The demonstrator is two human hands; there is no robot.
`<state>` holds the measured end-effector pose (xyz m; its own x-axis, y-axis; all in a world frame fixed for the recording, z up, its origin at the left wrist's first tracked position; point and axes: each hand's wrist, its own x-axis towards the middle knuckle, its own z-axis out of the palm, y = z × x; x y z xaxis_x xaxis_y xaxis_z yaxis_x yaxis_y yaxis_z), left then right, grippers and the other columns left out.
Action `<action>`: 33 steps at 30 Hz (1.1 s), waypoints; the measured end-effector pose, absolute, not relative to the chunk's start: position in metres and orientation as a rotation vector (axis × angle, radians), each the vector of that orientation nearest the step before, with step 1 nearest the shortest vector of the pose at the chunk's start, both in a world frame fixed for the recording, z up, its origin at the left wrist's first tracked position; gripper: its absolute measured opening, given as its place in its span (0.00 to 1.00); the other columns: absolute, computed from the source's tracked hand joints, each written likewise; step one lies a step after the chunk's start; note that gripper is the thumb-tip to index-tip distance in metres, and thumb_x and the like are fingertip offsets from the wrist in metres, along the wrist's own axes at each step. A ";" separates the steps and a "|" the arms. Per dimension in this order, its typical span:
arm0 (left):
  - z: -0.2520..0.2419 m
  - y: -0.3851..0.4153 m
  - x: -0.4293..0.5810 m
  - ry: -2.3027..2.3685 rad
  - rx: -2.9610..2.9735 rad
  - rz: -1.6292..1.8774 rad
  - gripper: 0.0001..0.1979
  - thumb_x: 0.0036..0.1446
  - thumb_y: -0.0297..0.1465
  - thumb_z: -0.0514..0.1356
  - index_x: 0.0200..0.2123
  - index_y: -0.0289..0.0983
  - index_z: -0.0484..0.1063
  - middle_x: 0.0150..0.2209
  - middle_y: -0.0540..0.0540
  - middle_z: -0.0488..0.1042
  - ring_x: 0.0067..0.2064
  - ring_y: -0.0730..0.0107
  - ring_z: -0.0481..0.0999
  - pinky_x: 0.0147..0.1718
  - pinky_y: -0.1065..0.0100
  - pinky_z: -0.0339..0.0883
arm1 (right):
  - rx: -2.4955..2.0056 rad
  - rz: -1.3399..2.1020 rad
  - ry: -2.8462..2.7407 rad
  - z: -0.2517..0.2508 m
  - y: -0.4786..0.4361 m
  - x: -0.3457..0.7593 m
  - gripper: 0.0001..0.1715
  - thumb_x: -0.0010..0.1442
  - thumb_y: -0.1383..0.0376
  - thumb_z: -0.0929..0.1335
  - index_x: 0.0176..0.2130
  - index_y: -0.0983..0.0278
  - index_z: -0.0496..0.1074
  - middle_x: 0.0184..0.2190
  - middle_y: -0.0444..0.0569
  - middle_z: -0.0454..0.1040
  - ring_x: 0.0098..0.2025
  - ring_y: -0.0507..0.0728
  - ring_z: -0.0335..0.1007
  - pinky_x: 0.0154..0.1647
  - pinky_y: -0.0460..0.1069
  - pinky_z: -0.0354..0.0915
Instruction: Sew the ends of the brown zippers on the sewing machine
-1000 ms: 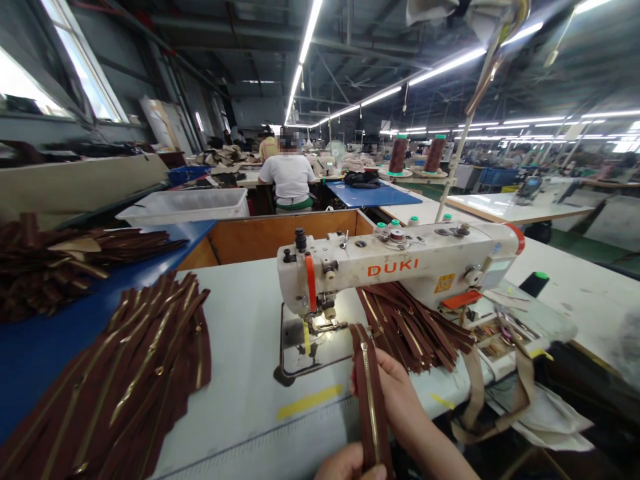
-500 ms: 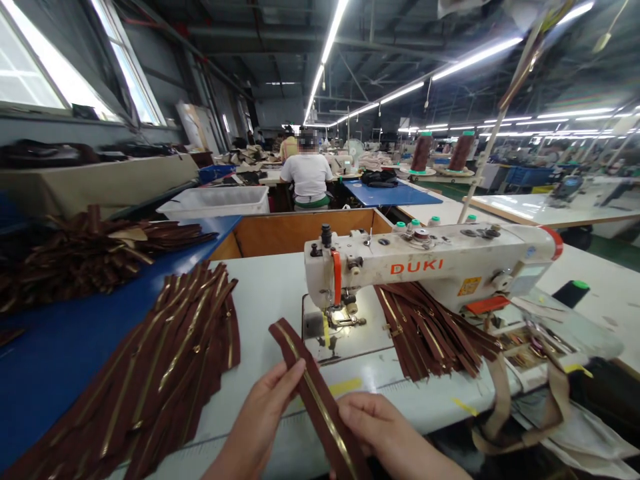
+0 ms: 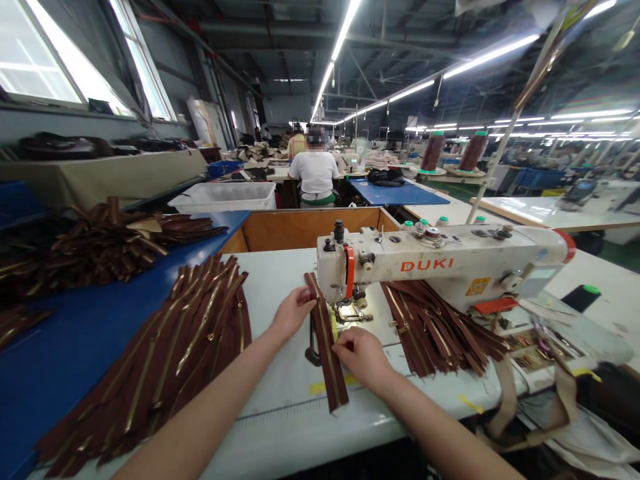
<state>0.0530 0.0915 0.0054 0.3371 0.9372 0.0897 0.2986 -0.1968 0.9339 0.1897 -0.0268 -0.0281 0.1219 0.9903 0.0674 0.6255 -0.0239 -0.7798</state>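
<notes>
A brown zipper (image 3: 327, 353) with a gold line of teeth runs lengthwise just left of the sewing machine's needle area. My left hand (image 3: 294, 312) pinches it near its far end. Lower down, my right hand (image 3: 363, 353) grips its right edge between thumb and fingertips. The white sewing machine (image 3: 440, 257), marked DUKI, stands right beside the zipper, its presser foot (image 3: 353, 312) lit by a lamp. To the left, a large pile of similar zippers (image 3: 165, 360) covers the table. Another bunch of zippers (image 3: 435, 330) lies under the machine's arm.
More brown strips (image 3: 115, 240) are heaped on the blue surface (image 3: 30, 393) at left. A tray of small tools (image 3: 543, 347) sits at the machine's right. Beige straps (image 3: 505, 400) hang over the front edge. Ahead, a person in a white shirt (image 3: 314, 175) sits beyond a wooden bin (image 3: 310, 230).
Both hands have carried the zipper forward, away from me, up to the machine's needle area. It now lies more lengthwise. The camera view has shifted slightly left.
</notes>
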 end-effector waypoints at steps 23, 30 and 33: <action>-0.039 0.033 0.042 1.029 2.774 0.471 0.22 0.62 0.34 0.50 0.55 0.30 0.66 0.56 0.34 0.68 0.58 0.53 0.65 0.56 0.53 0.60 | -1.842 0.286 -1.934 -0.032 -0.020 0.192 0.11 0.62 0.70 0.61 0.37 0.63 0.72 0.35 0.49 0.74 0.39 0.55 0.68 0.39 0.47 0.58; -0.043 0.033 0.041 1.033 2.841 0.439 0.21 0.62 0.33 0.50 0.56 0.32 0.65 0.57 0.34 0.67 0.58 0.54 0.66 0.55 0.53 0.62 | -1.820 0.236 -2.005 -0.028 -0.021 0.193 0.12 0.63 0.70 0.60 0.38 0.64 0.72 0.35 0.49 0.72 0.39 0.54 0.67 0.37 0.46 0.58; -0.046 0.034 0.041 1.035 2.890 0.465 0.19 0.62 0.33 0.51 0.54 0.32 0.67 0.56 0.35 0.68 0.58 0.55 0.67 0.55 0.54 0.63 | -1.806 0.226 -2.032 -0.029 -0.022 0.194 0.12 0.64 0.69 0.60 0.37 0.63 0.72 0.34 0.48 0.71 0.37 0.54 0.67 0.36 0.46 0.58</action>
<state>0.0405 0.0342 -0.0456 0.7330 0.6257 0.2668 0.6147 -0.7773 0.1342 0.1942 -0.0222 -0.0290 -0.0762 0.9780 0.1943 0.9112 0.1475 -0.3847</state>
